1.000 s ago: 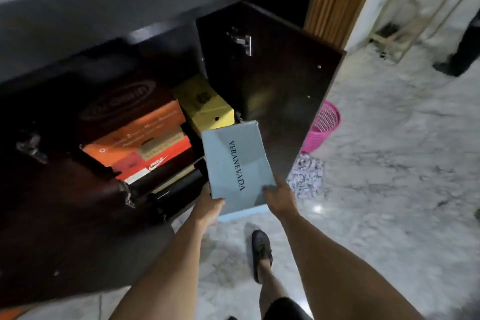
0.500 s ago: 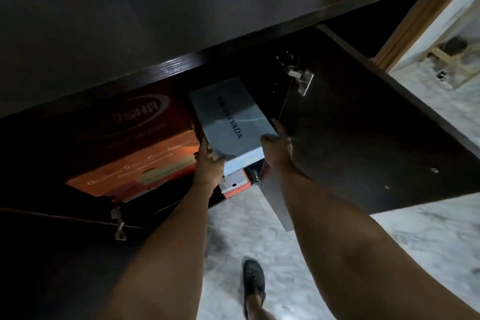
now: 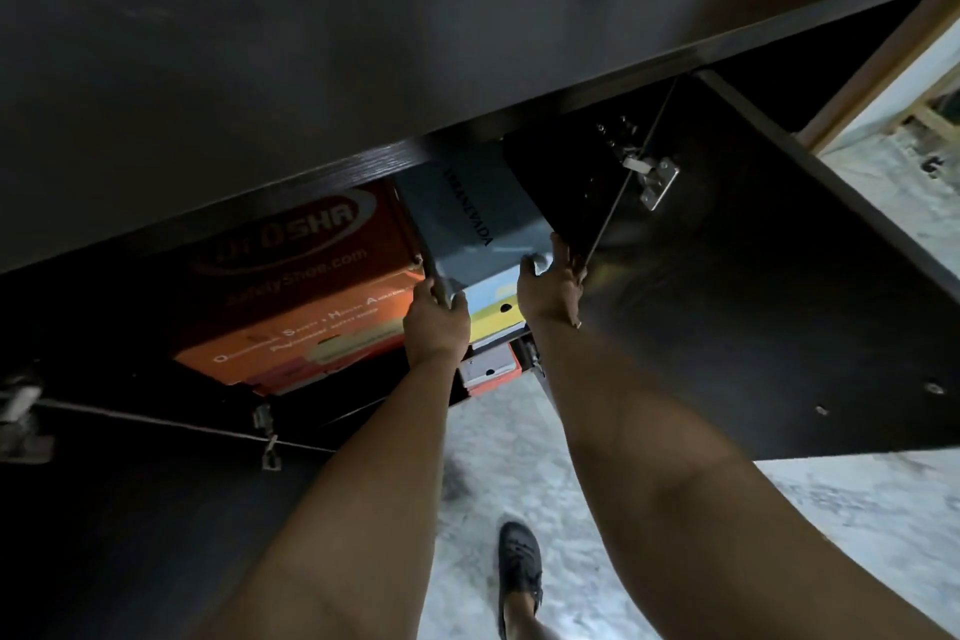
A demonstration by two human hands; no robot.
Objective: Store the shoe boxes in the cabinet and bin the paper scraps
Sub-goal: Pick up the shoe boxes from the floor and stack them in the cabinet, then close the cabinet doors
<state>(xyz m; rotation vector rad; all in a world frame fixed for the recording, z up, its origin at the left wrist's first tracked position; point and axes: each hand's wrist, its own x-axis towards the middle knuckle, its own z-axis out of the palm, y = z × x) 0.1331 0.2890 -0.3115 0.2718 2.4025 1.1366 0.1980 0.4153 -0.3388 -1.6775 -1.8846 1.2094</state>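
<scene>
A pale blue shoe box (image 3: 470, 213) with dark lettering lies half inside the dark cabinet (image 3: 311, 83), on top of a yellow box (image 3: 493, 314). My left hand (image 3: 435, 322) grips its near left corner and my right hand (image 3: 550, 286) holds its near right corner. To the left sits a big orange shoe box (image 3: 301, 276) over a red one. A small orange and grey box (image 3: 488, 369) shows below the yellow one. No paper scraps are in view.
The open cabinet door (image 3: 753, 286) stands to the right of my right arm, with a metal hinge (image 3: 657, 177) near its top. Another open door (image 3: 130, 509) hangs at lower left. My shoe (image 3: 519, 572) rests on the marble floor (image 3: 857, 535).
Both hands have pushed the blue box from out in front of the cabinet up and in, onto the yellow box. My head has dropped closer to the cabinet.
</scene>
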